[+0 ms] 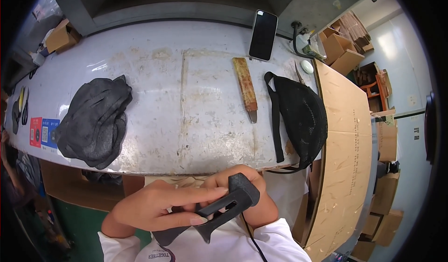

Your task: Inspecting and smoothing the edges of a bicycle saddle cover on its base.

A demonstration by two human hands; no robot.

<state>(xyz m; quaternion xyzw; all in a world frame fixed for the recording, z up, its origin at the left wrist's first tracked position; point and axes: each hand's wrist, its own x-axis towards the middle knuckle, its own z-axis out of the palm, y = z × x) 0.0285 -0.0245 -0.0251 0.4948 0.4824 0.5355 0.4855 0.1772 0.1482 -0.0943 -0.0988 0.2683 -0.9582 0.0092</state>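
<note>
A dark grey molded piece (233, 201) with a long slot and a flared, block-like end is held in front of my body, tilted up to the right. My left hand (161, 206) grips its lower left part, thumb and fingers pressed along its sides. Behind its upper end is my right hand (249, 175), curled round it and partly hidden. On the table beyond lie a knife-like blade with a worn, wrapped handle (245, 84) and, to the left, a crumpled dark grey heap (95, 122), cloth or rubber, I cannot tell which.
A black mesh pouch with a strap (301, 119) lies on the white table (210, 140) at right. Behind it are a phone (263, 34), scissors (298, 73) and a white round object (306, 66). A cardboard sheet (343, 154) borders the table's right side. Printed cards (42, 131) are far left.
</note>
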